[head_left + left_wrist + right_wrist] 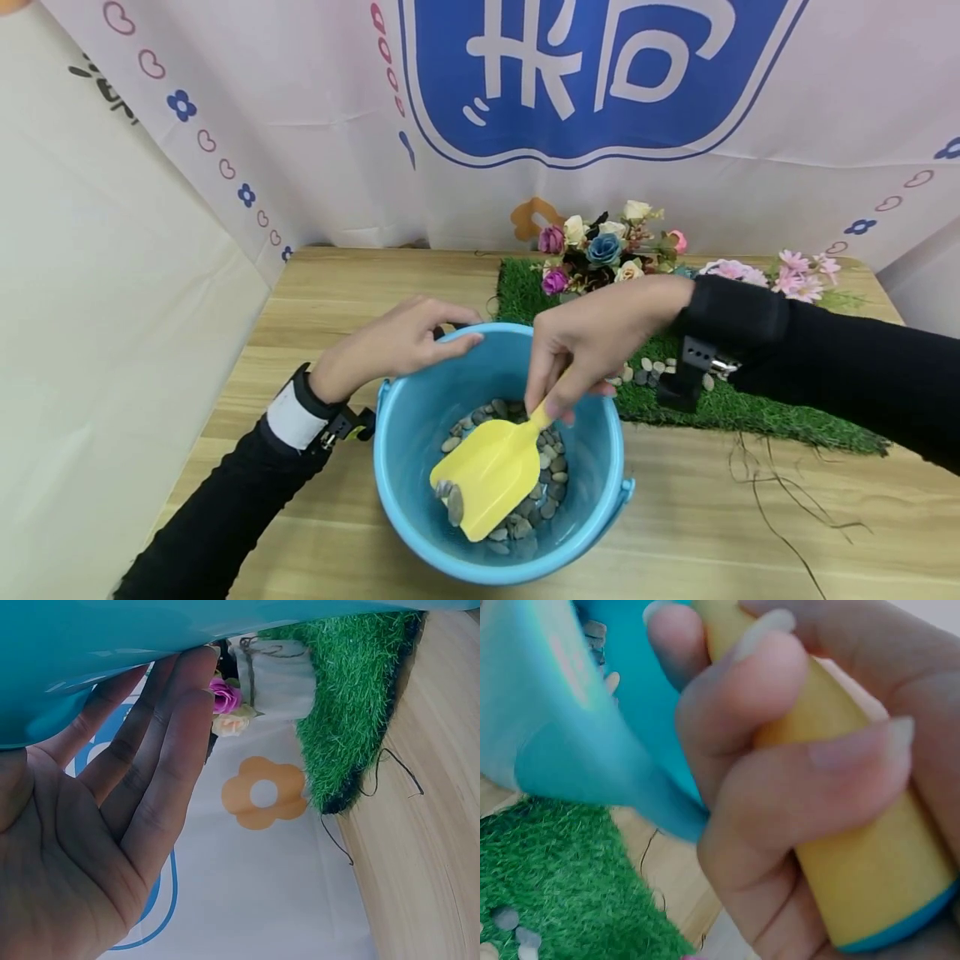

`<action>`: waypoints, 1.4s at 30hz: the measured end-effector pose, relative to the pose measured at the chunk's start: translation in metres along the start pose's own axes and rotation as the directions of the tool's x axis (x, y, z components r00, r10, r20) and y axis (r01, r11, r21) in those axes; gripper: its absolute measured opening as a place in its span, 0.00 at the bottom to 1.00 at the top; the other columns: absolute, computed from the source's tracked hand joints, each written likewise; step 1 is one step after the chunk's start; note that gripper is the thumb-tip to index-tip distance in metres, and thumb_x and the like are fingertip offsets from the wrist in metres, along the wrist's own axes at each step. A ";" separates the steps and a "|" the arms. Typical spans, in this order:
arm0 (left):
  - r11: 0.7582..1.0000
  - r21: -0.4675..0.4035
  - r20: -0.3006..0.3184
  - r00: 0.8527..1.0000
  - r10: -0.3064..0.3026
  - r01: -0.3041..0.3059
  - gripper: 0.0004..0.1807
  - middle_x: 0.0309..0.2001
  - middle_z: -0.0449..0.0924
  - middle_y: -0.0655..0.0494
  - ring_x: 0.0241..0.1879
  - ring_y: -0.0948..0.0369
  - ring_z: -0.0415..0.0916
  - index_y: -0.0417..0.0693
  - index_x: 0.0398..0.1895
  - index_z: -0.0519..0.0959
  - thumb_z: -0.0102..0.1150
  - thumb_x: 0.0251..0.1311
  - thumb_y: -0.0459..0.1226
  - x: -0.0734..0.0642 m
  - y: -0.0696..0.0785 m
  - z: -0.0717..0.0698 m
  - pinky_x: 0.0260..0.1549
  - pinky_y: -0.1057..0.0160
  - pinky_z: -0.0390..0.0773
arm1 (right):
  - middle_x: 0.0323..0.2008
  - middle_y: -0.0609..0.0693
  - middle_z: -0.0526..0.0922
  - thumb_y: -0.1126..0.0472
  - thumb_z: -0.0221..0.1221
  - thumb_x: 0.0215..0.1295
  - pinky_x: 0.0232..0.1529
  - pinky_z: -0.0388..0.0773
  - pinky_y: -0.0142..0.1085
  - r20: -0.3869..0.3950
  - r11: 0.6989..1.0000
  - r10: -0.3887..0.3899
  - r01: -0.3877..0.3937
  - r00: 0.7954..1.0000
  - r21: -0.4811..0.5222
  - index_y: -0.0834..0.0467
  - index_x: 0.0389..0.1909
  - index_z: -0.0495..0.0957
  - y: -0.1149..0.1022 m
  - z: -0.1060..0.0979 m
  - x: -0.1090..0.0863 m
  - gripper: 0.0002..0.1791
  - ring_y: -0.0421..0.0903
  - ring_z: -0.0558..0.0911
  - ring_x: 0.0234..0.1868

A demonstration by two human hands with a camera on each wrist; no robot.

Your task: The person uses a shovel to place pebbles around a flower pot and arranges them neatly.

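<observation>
A blue bucket (390,467) stands on the table with several small grey and tan pebbles (553,492) at its bottom. My right hand (581,350) reaches over the far right rim and grips the handle of a yellow toy shovel (487,467). The right wrist view shows curled fingers around that yellow handle (885,862), which ends in a blue cap. A few pebbles (452,500) lie at the tip of the tilted scoop, inside the bucket. My left hand (397,337) holds the bucket's far left rim, thumb over the edge and fingers (161,780) along the outer wall.
Behind the bucket lies an artificial grass mat (637,404) with a row of pebbles (654,367), a mixed flower bunch (600,250) and pink flowers (802,275). Loose dark strands (780,483) trail on the wooden table (322,533). A printed cloth (337,167) hangs behind.
</observation>
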State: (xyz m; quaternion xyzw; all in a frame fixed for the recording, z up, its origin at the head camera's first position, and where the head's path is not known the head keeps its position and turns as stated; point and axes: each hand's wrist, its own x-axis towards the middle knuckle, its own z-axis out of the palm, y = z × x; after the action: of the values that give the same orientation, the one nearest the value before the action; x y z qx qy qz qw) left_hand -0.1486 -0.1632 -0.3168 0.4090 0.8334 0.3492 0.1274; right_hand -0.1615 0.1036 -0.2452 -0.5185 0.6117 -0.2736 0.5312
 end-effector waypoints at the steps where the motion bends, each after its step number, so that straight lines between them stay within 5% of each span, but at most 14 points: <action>1: 1.000 0.003 0.001 1.000 -0.002 0.002 0.09 0.31 0.78 0.62 0.28 0.64 0.77 0.51 0.41 0.84 0.54 0.76 0.40 0.000 0.000 0.000 0.31 0.59 0.79 | 0.32 0.51 0.87 0.60 0.58 0.77 0.21 0.72 0.30 -0.013 1.000 -0.007 0.007 1.000 0.007 0.50 0.49 0.88 0.000 0.000 -0.005 0.11 0.44 0.74 0.17; 7: 1.000 0.008 0.014 1.000 -0.023 0.023 0.10 0.34 0.81 0.60 0.30 0.64 0.79 0.51 0.44 0.85 0.54 0.76 0.41 0.000 0.003 0.000 0.31 0.59 0.79 | 0.33 0.50 0.88 0.60 0.57 0.77 0.18 0.73 0.30 -0.107 1.000 -0.012 0.013 0.994 0.012 0.49 0.54 0.87 0.001 0.002 -0.041 0.13 0.41 0.74 0.16; 13: 0.999 -0.002 0.021 0.999 -0.042 0.043 0.11 0.35 0.83 0.60 0.29 0.64 0.80 0.50 0.45 0.85 0.53 0.76 0.41 0.000 0.002 0.000 0.30 0.59 0.81 | 0.32 0.50 0.87 0.64 0.56 0.77 0.13 0.71 0.32 -0.221 1.000 0.027 -0.025 0.975 0.010 0.50 0.58 0.85 0.010 0.001 -0.082 0.15 0.51 0.73 0.13; 25: 0.997 -0.025 0.042 0.997 -0.066 0.067 0.12 0.35 0.82 0.59 0.28 0.63 0.79 0.49 0.48 0.85 0.52 0.77 0.41 0.000 0.005 -0.001 0.29 0.59 0.80 | 0.34 0.54 0.86 0.72 0.52 0.77 0.11 0.70 0.36 -0.440 0.995 0.096 -0.085 0.893 0.046 0.59 0.61 0.81 0.057 0.011 -0.163 0.18 0.48 0.69 0.13; 33: 0.997 -0.037 0.036 0.997 -0.061 0.062 0.12 0.33 0.81 0.56 0.26 0.63 0.79 0.48 0.46 0.84 0.52 0.77 0.41 -0.002 0.004 -0.002 0.27 0.60 0.80 | 0.35 0.56 0.85 0.72 0.50 0.78 0.10 0.66 0.39 -0.462 0.989 0.128 -0.080 0.878 0.124 0.63 0.61 0.80 0.097 0.022 -0.174 0.17 0.53 0.64 0.13; 42: 0.998 -0.025 0.040 0.998 -0.056 0.057 0.13 0.35 0.83 0.56 0.28 0.63 0.80 0.47 0.48 0.85 0.52 0.77 0.41 -0.002 0.003 -0.001 0.29 0.60 0.80 | 0.35 0.57 0.85 0.65 0.52 0.79 0.14 0.67 0.37 -0.473 0.976 0.200 -0.135 0.858 0.168 0.60 0.59 0.82 0.134 0.035 -0.152 0.15 0.48 0.70 0.16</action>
State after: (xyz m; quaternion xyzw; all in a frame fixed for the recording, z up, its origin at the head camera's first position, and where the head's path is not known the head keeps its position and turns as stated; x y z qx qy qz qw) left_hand -0.1465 -0.1641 -0.3142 0.3902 0.8373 0.3485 0.1589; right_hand -0.1899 0.2935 -0.3186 -0.3421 0.7495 -0.3869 0.4141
